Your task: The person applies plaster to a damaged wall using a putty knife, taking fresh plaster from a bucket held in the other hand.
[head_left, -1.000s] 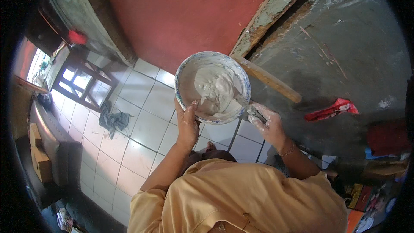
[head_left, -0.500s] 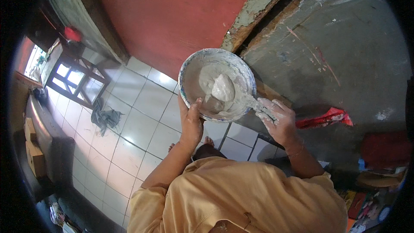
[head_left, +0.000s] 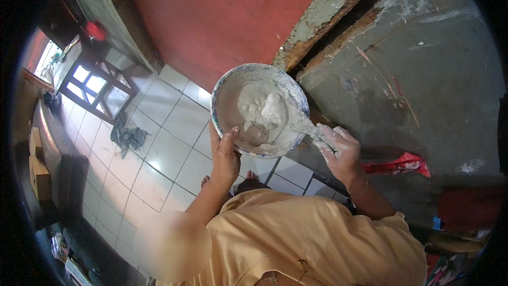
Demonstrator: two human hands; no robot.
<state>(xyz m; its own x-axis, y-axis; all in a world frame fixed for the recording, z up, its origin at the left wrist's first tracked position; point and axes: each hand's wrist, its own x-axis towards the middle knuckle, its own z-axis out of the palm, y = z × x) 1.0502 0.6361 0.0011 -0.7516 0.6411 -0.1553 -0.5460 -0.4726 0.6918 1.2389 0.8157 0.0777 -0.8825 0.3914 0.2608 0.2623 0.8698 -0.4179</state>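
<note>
A round bowl [head_left: 215,108], its rim smeared with white and blue, is held up in front of my body. Thick whitish paste [head_left: 248,103] coats its inside and lies in a soft heap. My left hand [head_left: 225,153] grips the bowl's near left side, thumb over the rim. In my right hand [head_left: 341,151], which is streaked with paste, is the handle of a paste-covered spoon-like tool [head_left: 301,125]. Its end lies in the bowl with a white lump [head_left: 274,109] on it; the paste hides its exact shape.
A dark board-like surface [head_left: 423,95] with a red cloth [head_left: 402,164] lies to the right. Ahead stands a red wall [head_left: 222,16] beside a peeling wooden frame [head_left: 323,10]. On the tiled floor [head_left: 174,111] at left are a grey cloth [head_left: 127,137] and a wooden table [head_left: 98,85].
The bowl and both hands have shifted slightly left in the picture. The lump on the tool looks rougher and less smooth than before. Both hands keep their hold.
</note>
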